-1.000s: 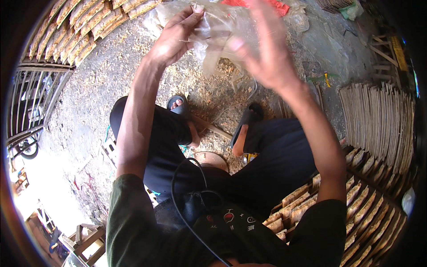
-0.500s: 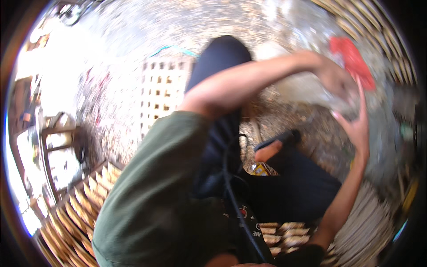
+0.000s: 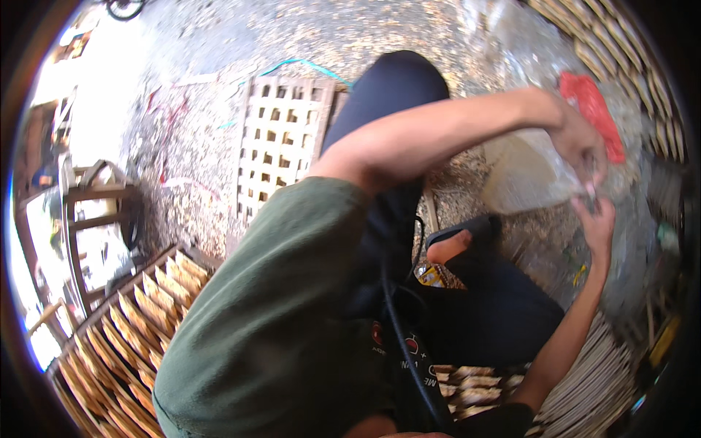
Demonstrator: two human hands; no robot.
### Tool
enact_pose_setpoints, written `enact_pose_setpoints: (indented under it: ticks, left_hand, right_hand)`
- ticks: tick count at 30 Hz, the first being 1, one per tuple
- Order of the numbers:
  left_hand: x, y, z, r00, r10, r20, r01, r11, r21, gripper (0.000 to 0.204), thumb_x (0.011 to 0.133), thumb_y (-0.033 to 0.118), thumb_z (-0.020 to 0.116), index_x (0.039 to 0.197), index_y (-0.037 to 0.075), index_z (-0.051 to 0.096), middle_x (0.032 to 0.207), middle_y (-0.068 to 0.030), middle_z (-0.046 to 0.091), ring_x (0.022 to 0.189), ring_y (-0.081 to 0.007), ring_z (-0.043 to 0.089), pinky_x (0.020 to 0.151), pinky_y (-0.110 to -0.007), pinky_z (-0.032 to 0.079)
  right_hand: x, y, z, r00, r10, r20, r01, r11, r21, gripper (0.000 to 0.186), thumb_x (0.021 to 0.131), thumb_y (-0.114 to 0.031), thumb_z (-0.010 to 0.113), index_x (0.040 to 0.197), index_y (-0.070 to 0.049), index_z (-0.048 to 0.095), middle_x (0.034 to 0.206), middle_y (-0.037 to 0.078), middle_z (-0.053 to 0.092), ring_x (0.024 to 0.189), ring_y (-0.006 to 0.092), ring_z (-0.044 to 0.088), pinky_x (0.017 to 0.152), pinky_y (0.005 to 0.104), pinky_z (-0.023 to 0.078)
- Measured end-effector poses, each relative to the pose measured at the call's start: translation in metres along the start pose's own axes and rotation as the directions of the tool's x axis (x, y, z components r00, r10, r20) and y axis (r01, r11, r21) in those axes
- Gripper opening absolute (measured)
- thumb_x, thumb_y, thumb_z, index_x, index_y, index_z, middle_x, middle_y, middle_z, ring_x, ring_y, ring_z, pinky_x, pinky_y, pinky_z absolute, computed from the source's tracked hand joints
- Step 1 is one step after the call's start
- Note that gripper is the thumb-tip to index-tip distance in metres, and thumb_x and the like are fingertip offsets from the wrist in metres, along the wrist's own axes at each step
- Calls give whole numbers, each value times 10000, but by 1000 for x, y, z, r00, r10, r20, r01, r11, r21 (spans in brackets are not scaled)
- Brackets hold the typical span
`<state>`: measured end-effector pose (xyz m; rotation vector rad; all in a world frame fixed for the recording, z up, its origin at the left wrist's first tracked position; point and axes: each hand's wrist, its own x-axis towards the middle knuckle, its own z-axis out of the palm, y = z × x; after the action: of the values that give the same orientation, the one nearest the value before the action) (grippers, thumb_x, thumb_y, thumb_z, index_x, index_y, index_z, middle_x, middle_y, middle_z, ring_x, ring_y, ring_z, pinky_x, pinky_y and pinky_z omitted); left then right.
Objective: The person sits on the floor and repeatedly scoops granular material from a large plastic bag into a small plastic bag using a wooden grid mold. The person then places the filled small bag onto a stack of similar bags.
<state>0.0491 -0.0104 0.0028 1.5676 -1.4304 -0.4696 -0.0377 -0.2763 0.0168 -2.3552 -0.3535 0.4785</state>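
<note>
My left hand (image 3: 586, 152) reaches far across to the right, with its fingers closed in a pinch. Directly below it, my right hand (image 3: 598, 221) has its thumb and fingers drawn together, and the fingertips of both hands meet. A clear plastic bag (image 3: 522, 175) spreads out to the left of the hands and narrows toward their fingertips, where my left hand grips its gathered end. What lies between the right fingertips is too small to make out. Just beyond my left hand lies a red plastic bag (image 3: 593, 117) on crumpled clear plastic.
A pale lattice crate (image 3: 281, 146) stands on the littered ground, left of my knee. Racks of upright slabs (image 3: 142, 314) fill the lower left, with more slabs (image 3: 621, 51) at upper right. Thin sticks (image 3: 588, 383) lie at lower right, near my bent leg and sandal (image 3: 467, 232).
My hands have come together; the right hand's spread fingers have closed in against the left fingertips. The whole view has shifted slightly, and the clear bag shows more plainly.
</note>
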Motion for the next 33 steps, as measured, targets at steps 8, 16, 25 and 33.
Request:
enact_pose_setpoints:
  ticks: [8,16,25,33]
  left_hand:
    - [-252,21,-62,272,-259,-927,496,863,-96,377,1024,275,584,1284,2,598,926,-222,700,826,-277,681,791,-350,542]
    - [-520,66,309,-463,-793,-396,862,-298,-411,386,1059,304,505,1185,-54,579,982,-225,669,893,-263,677,711,-400,545]
    - [-546,112,324,-544,-711,-446,798,-274,-536,376,1048,299,513,1189,-43,578,991,-212,665,906,-269,673,747,-406,545]
    - [-563,129,281,-528,-650,-547,823,-232,-519,368,1039,295,519,1193,-34,577,1000,-201,661,917,-274,670,779,-411,545]
  right_hand:
    - [-32,43,-62,939,152,-308,-153,988,19,300,939,-247,733,1054,29,714,976,60,730,911,83,618,840,278,484]
    - [-100,165,-113,776,347,-526,-387,921,37,420,939,-345,721,1116,34,683,990,63,720,916,104,632,842,275,485]
    - [-148,193,-129,346,539,-768,-545,782,303,772,832,-509,774,1359,25,595,1285,170,673,1172,231,638,994,315,461]
    - [-139,143,-111,372,363,-855,-450,876,176,418,865,-320,756,1070,40,702,988,190,724,871,331,662,833,402,515]
